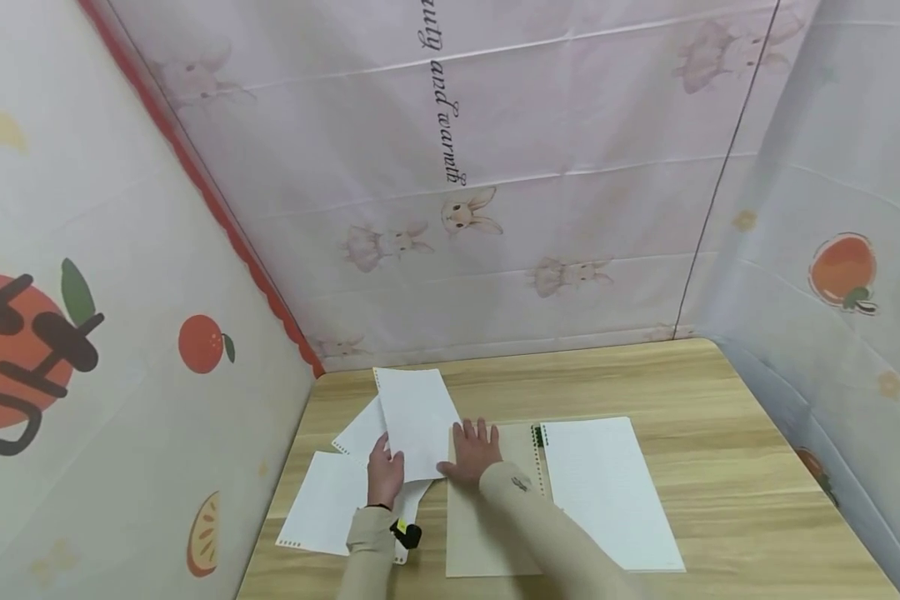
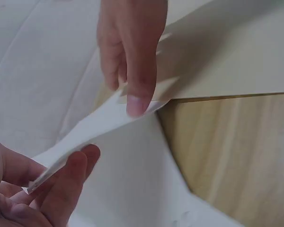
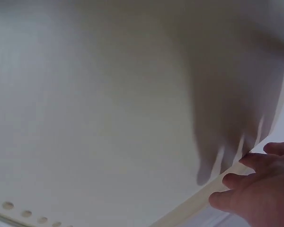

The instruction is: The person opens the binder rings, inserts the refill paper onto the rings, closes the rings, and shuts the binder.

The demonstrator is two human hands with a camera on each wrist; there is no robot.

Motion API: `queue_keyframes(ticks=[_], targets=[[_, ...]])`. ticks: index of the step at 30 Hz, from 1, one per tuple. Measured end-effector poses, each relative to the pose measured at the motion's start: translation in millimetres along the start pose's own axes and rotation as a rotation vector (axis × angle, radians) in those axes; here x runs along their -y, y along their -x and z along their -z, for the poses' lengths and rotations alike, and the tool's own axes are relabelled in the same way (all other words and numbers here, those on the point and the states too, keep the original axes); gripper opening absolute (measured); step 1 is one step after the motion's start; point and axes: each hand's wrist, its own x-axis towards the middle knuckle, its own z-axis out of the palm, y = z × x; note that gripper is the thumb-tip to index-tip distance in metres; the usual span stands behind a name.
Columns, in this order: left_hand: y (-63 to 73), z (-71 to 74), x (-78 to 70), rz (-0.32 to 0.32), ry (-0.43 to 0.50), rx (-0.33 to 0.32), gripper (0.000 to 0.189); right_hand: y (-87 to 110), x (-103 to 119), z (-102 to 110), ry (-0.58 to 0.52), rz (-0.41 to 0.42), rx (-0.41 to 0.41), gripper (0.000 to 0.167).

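Note:
My left hand [image 1: 385,478] holds the left edge of a loose white sheet [image 1: 418,412], thumb on one side and fingers on the other. In the left wrist view that sheet bends upward from the surface. My right hand [image 1: 476,454] rests with spread fingers near the upper left corner of the beige cover [image 1: 491,533] of an opened notebook. Its thumb [image 2: 138,101] touches the sheet's near right corner. To the right lie the notebook's white lined pages [image 1: 607,492], joined to the cover along a punched, bound edge.
More loose white sheets with punched holes lie on the left, one sheet [image 1: 322,504] near the table's left edge and another [image 1: 362,429] partly under the held one. The wooden table [image 1: 735,467] meets printed cloth walls at the back and sides.

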Motion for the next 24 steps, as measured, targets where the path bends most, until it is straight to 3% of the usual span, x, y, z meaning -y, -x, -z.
queue_keyframes(ticks=[5, 9, 14, 19, 24], targets=[[-3.9, 11.5, -11.6, -0.003, -0.001, -0.054, 0.052, -2.2, -2, 16, -0.161, 0.028, -0.031, 0.084], [-3.2, 24.0, -24.4, 0.008, 0.051, -0.072, 0.051, 4.0, -5, 39, -0.391, 0.057, -0.059, 0.069], [-1.6, 35.5, -36.6, 0.040, 0.100, -0.075, 0.052, 18.6, -20, 59, -0.745, -0.058, -0.060, 0.063], [3.5, 41.3, -46.6, 0.082, 0.186, -0.058, 0.052, 30.3, -45, 67, -0.988, -0.147, -0.030, 0.057], [11.8, 32.7, -54.4, 0.117, 0.318, 0.000, 0.051, 40.9, -66, 73, -1.230, -0.265, 0.125, 0.059]])
